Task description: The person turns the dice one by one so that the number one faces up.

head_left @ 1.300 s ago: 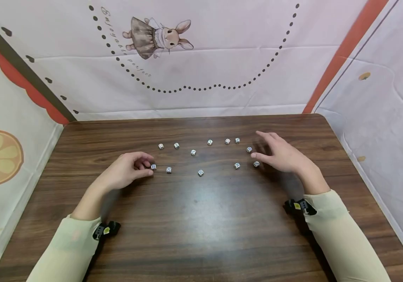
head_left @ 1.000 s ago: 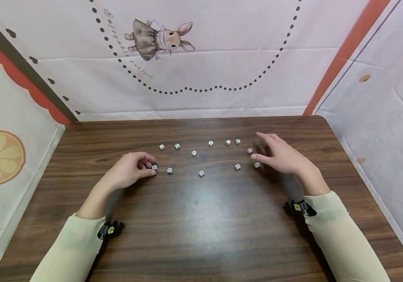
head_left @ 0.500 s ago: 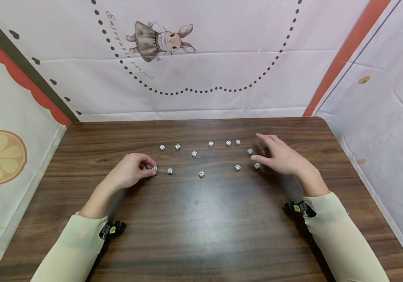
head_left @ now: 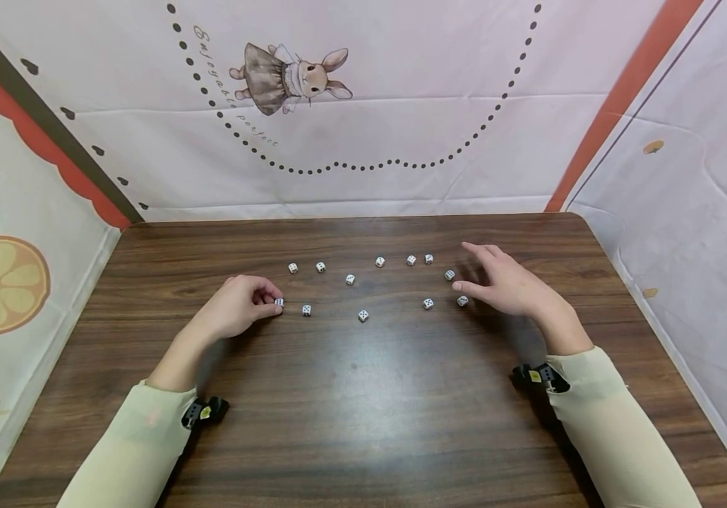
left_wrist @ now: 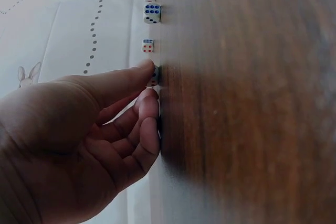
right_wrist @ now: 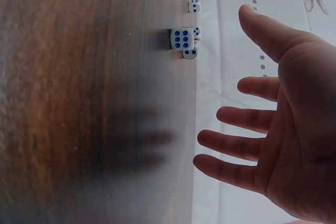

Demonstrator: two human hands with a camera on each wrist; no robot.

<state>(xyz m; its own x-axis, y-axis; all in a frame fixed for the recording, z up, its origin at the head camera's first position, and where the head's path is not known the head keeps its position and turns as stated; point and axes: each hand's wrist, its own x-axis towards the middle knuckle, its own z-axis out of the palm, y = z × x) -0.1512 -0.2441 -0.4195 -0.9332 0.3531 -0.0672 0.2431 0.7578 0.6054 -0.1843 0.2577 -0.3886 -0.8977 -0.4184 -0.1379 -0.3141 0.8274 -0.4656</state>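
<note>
In the head view my left hand (head_left: 239,305) is at the left of the scattered dice, its thumb and curled fingers pinching a white die (head_left: 279,302). Seen from the left wrist, that die (left_wrist: 153,77) is partly hidden behind the thumb tip, close to the tabletop. Just right of it sits another die (head_left: 306,310). My right hand (head_left: 506,281) hovers over the table at the right, fingers extended and spread, holding nothing. Close to its thumb lie two dice, an upper one (head_left: 449,275) and a lower one (head_left: 462,301).
Several more white dice lie across the brown wooden table (head_left: 363,416), among them a front one (head_left: 363,316) and a middle one (head_left: 350,280). Printed cloth (head_left: 401,127) hangs behind the table and along both sides.
My left hand has moved slightly right and its thumb and fingers have closed on the leftmost front die, which now appears raised a little. The right hand stays in place.
</note>
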